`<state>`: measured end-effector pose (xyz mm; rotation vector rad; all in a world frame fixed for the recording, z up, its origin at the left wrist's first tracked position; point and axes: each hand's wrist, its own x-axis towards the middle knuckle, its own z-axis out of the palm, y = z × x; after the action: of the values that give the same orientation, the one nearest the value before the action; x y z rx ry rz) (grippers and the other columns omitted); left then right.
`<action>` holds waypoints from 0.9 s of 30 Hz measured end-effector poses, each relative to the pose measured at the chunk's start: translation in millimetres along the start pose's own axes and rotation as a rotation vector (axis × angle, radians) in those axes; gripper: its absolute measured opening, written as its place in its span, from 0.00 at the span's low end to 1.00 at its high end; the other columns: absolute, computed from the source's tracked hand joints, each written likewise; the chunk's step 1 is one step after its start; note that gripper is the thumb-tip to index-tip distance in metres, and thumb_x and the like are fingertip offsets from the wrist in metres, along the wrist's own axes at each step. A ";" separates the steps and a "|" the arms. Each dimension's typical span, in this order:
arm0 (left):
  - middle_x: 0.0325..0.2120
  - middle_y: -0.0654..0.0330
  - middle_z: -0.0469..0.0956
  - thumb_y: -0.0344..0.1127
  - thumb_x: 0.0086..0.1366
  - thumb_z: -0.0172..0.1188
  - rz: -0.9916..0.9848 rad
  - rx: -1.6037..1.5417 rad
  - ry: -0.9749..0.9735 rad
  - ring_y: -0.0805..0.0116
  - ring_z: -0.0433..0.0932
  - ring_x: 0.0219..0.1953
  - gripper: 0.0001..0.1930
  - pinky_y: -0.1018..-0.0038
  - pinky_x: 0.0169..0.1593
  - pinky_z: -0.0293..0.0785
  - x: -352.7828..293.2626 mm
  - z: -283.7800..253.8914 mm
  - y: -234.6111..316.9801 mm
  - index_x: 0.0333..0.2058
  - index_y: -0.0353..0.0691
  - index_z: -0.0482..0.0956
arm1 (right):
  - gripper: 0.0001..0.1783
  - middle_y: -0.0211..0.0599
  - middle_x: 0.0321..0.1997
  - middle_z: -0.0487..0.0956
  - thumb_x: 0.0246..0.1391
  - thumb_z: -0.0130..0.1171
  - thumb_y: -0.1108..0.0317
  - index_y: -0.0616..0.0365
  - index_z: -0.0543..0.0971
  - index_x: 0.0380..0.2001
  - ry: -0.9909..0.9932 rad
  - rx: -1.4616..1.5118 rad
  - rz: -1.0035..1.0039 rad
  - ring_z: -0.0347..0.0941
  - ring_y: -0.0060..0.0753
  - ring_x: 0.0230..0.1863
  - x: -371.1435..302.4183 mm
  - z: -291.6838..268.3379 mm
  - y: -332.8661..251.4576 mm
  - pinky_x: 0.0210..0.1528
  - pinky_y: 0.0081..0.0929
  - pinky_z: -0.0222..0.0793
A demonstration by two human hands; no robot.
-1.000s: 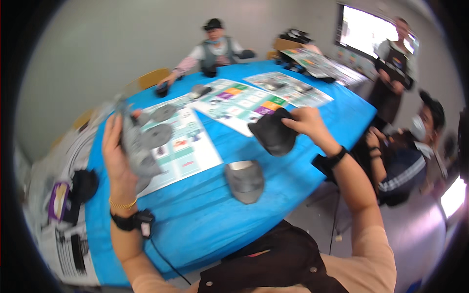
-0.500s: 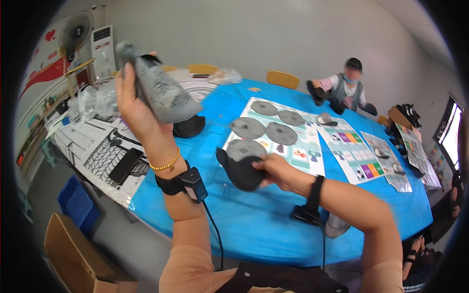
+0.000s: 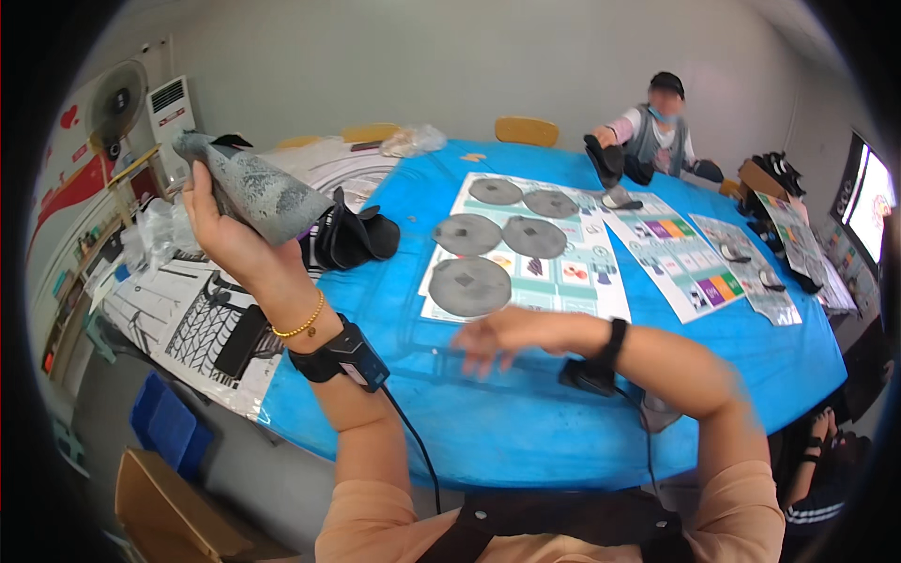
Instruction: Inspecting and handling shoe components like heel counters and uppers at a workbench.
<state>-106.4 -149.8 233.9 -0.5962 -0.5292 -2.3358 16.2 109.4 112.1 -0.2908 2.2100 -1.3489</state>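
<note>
My left hand (image 3: 221, 220) is raised at the left, its fingers wrapped round a grey, mottled, wedge-shaped form (image 3: 258, 192) that resembles a shoe last. A small black tab sticks up from the form's upper edge. Just beyond its wide end, black curved pieces (image 3: 361, 239) lie in a pile on the table's blue cover. My right hand (image 3: 493, 338) hovers over the cover, a little blurred, fingers apart and nothing in them. Nearest to it is a printed sheet (image 3: 572, 305) bearing several grey round discs (image 3: 469, 286) with square marks at their centres.
Across the table a person (image 3: 657, 131) holds a black shoe-like piece (image 3: 605, 159). More printed sheets (image 3: 671, 272) lie at the right. A black phone (image 3: 246, 342) rests on the line-drawn sheet at left. A blue bin (image 3: 169, 422) and cardboard box (image 3: 178, 511) stand below.
The black curved piece has left my right hand, whose fingers have opened. My left hand has moved left and slightly down with the grey form, uncovering more of the black pile.
</note>
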 end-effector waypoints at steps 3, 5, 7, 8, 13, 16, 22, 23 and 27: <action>0.38 0.58 0.79 0.36 0.72 0.53 0.047 0.053 -0.076 0.67 0.80 0.42 0.10 0.70 0.48 0.77 -11.9 12.4 -7.9 0.46 0.37 0.75 | 0.26 0.40 0.52 0.82 0.73 0.45 0.52 0.56 0.68 0.65 -0.397 -0.245 -0.214 0.79 0.35 0.50 -77.5 36.5 -5.3 0.55 0.34 0.72; 0.38 0.58 0.79 0.36 0.72 0.54 0.024 0.063 -0.107 0.67 0.81 0.41 0.10 0.71 0.46 0.78 -19.8 21.5 -12.2 0.46 0.37 0.75 | 0.27 0.45 0.56 0.81 0.74 0.44 0.57 0.55 0.62 0.70 -0.593 -0.208 -0.181 0.79 0.43 0.52 -122.3 51.2 -0.2 0.56 0.36 0.71; 0.37 0.57 0.79 0.35 0.72 0.54 0.023 0.095 -0.137 0.66 0.81 0.39 0.10 0.72 0.44 0.78 -29.7 29.5 -16.9 0.47 0.36 0.74 | 0.27 0.45 0.57 0.81 0.73 0.45 0.57 0.53 0.61 0.70 -0.506 -0.140 -0.200 0.79 0.44 0.53 -162.6 58.3 10.0 0.56 0.35 0.71; 0.37 0.57 0.79 0.35 0.72 0.54 0.008 0.093 -0.167 0.66 0.81 0.39 0.10 0.71 0.44 0.79 -34.9 33.5 -19.6 0.46 0.36 0.73 | 0.28 0.45 0.57 0.81 0.73 0.46 0.57 0.53 0.61 0.71 -0.475 -0.110 -0.208 0.79 0.44 0.53 -181.1 60.4 16.1 0.55 0.34 0.72; 0.37 0.54 0.80 0.35 0.74 0.52 -0.028 0.126 -0.320 0.68 0.80 0.40 0.10 0.72 0.46 0.77 -58.6 48.0 -33.1 0.46 0.35 0.72 | 0.32 0.48 0.59 0.79 0.71 0.47 0.58 0.62 0.59 0.72 0.029 0.031 -0.288 0.75 0.40 0.61 -276.9 68.5 60.1 0.61 0.33 0.67; 0.39 0.52 0.81 0.36 0.75 0.51 -0.110 0.134 -0.419 0.70 0.79 0.41 0.10 0.75 0.47 0.74 -72.9 53.2 -42.0 0.45 0.35 0.72 | 0.30 0.49 0.56 0.81 0.71 0.46 0.57 0.61 0.63 0.70 0.367 0.154 -0.400 0.77 0.39 0.58 -322.1 90.8 101.7 0.60 0.34 0.66; 0.34 0.61 0.81 0.40 0.76 0.49 -0.502 0.286 -0.604 0.79 0.77 0.28 0.12 0.82 0.31 0.73 -110.7 64.2 -67.9 0.44 0.38 0.76 | 0.24 0.42 0.41 0.85 0.70 0.48 0.57 0.61 0.73 0.61 1.181 0.437 -0.214 0.80 0.31 0.45 -361.6 128.8 176.1 0.53 0.28 0.69; 0.30 0.65 0.79 0.45 0.76 0.49 -0.522 0.283 -0.613 0.81 0.73 0.22 0.15 0.84 0.24 0.69 -127.5 65.3 -77.5 0.43 0.39 0.77 | 0.21 0.38 0.37 0.85 0.71 0.49 0.58 0.61 0.75 0.58 1.288 0.383 -0.156 0.80 0.26 0.40 -360.6 128.7 182.9 0.45 0.24 0.70; 0.36 0.58 0.81 0.41 0.74 0.50 -1.131 0.289 -0.769 0.73 0.78 0.36 0.15 0.77 0.40 0.76 -186.2 55.6 -97.3 0.50 0.37 0.74 | 0.17 0.36 0.33 0.85 0.69 0.53 0.63 0.60 0.80 0.53 1.366 0.313 -0.067 0.79 0.21 0.32 -354.8 118.6 194.3 0.32 0.18 0.70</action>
<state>-31.4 39.5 157.9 -1.2900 -1.9245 -2.8254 394.3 268.5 15.1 0.9705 2.8450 -2.2842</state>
